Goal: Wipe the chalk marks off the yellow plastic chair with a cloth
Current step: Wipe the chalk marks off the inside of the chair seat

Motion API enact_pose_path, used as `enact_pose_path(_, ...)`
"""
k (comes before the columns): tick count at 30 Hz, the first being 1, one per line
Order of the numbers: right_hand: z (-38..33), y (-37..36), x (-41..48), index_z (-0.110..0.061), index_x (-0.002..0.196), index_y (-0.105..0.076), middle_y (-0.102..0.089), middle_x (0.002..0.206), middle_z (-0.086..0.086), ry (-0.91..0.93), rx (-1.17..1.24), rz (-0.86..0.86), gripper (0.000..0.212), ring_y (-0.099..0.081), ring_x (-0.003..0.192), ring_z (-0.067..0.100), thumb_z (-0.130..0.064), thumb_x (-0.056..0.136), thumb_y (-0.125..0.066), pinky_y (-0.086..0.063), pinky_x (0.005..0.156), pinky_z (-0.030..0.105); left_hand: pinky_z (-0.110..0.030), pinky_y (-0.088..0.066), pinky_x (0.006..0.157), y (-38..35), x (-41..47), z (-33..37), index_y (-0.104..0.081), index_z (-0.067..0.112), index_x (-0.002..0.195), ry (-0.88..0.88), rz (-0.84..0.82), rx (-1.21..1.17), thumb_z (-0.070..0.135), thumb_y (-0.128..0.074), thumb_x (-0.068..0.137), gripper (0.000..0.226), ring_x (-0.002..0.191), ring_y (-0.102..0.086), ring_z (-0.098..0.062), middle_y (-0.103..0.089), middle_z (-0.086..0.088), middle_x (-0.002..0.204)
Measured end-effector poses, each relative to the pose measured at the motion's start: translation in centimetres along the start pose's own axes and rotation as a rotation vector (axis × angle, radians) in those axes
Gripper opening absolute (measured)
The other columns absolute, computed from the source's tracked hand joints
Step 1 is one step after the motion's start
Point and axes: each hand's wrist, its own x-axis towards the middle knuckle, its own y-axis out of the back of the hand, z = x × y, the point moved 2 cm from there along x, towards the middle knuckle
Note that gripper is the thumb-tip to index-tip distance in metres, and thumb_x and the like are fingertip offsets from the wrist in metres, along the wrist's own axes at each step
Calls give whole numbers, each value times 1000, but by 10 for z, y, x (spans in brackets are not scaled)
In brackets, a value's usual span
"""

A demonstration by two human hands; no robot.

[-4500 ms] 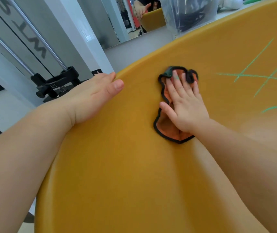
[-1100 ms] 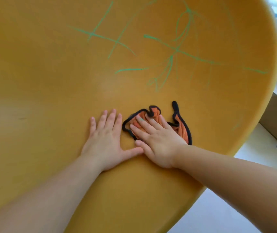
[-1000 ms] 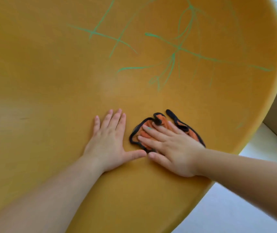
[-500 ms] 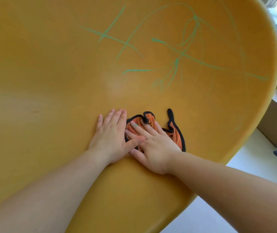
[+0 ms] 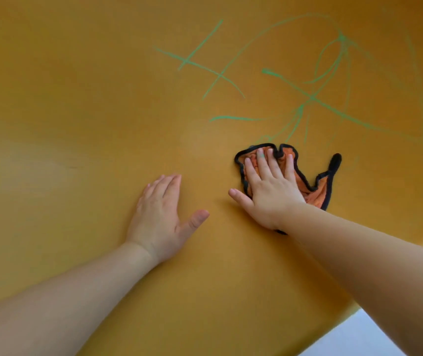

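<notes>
Right, starting at the fingers (image 5: 263, 163) of the right hand (image 5: 269, 194): they lie straight and slightly fanned, flat on top of the cloth (image 5: 318, 191), pinning it to the surface without curling round it. I read that flat press as the working hold for wiping, since it spreads the load over more fabric than a pinch would. The thumb reaches off to the left onto bare plastic.

The cloth is orange with a black hem, bunched under the palm. Its longer run seems to slant from the fingertips down toward the lower right, with a scrap of hem showing beneath the wrist. One black-edged corner pokes up on the right, free of the hand.

The left hand (image 5: 159, 214) rests palm down just to the left, apart from the cloth, fingers straight and close together, thumb out. It holds nothing. I judge it is there to steady the yellow plastic chair (image 5: 77, 98) against the push.

The green chalk marks (image 5: 308, 97) lie above and to the right of the cloth, crossing strokes and loops, and the lowest strokes come down to its upper edge. The fingertips point up at them, so the next sweep would likely go that way. Most marks remain unwiped.
</notes>
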Motion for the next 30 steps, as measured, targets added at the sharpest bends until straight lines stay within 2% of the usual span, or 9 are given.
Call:
enact_pose_path(7, -88, -1, -12, -21, 164, 3, 18, 170, 10, 227, 176, 36, 93, 19, 156, 25, -77, 90, 0, 7, 126, 49, -43, -22, 121, 9, -26, -32, -37, 0, 151, -72, 35, -68, 87, -6, 84, 115, 145, -35, -34, -40, -17, 156)
enact_pose_path(12, -112, -11, -77, -25, 164, 3, 9, 171, 5, 743, 142, -82, 82, 12, 157, 21, -72, 99, -17, 10, 127, 41, -48, -13, 124, 9, -21, -23, -25, 4, 156, -98, -28, 15, 92, 4, 75, 123, 152, -20, -32, -27, -13, 163)
enact_pose_path(14, -65, -11, -59, -31, 164, 0, 9, 171, 2, 671, 52, -38, 86, 9, 157, 20, -79, 94, -11, 10, 126, 41, -46, -9, 125, 9, -23, -22, -23, 5, 157, -91, -22, -8, 93, 6, 72, 126, 153, -18, -31, -25, -13, 163)
enact_pose_path(18, 11, 11, 11, -25, 164, -5, 9, 171, 9, 157, -54, 137, 94, 1, 159, 28, -82, 89, -2, 9, 126, 47, -49, -16, 123, 12, -23, -27, -34, -1, 152, -16, 120, -149, 87, 0, 82, 117, 148, -30, -36, -38, -21, 155)
enact_pose_path(20, -10, 13, 33, -23, 164, 2, 17, 170, 9, 0, 15, 182, 90, 10, 158, 29, -78, 94, -7, 7, 127, 50, -53, -21, 120, 13, -24, -33, -43, -3, 147, 16, 255, -235, 81, -7, 89, 107, 144, -36, -38, -46, -23, 149)
enact_pose_path(22, -56, 11, 39, -18, 164, 3, 19, 170, 9, -3, 135, 189, 89, 15, 157, 29, -75, 97, -12, 7, 126, 51, -57, -26, 117, 14, -25, -36, -46, -3, 144, 39, 352, -290, 75, -11, 93, 100, 141, -39, -39, -48, -25, 146)
enact_pose_path(26, -133, 1, -5, -22, 164, -2, 13, 171, 2, 433, 182, 99, 81, 15, 157, 25, -69, 101, -20, 3, 127, 50, -54, -30, 116, 19, -27, -41, -48, -3, 142, 91, 445, -300, 70, -15, 97, 92, 139, -41, -40, -50, -26, 144)
enact_pose_path(28, -129, -6, -45, -25, 164, -2, 12, 171, -2, 734, 105, 3, 82, 14, 157, 22, -72, 99, -17, 9, 127, 46, -48, -29, 117, 24, -27, -50, -48, -3, 143, 128, 439, -231, 71, -15, 96, 93, 139, -40, -41, -50, -26, 144)
enact_pose_path(30, -90, -9, -51, -27, 164, -5, 11, 171, -3, 873, 55, -23, 85, 10, 158, 18, -77, 96, -16, 11, 126, 42, -50, -29, 117, 34, -25, -64, -48, -3, 142, 128, 385, -64, 70, -16, 96, 92, 138, -41, -43, -51, -27, 142)
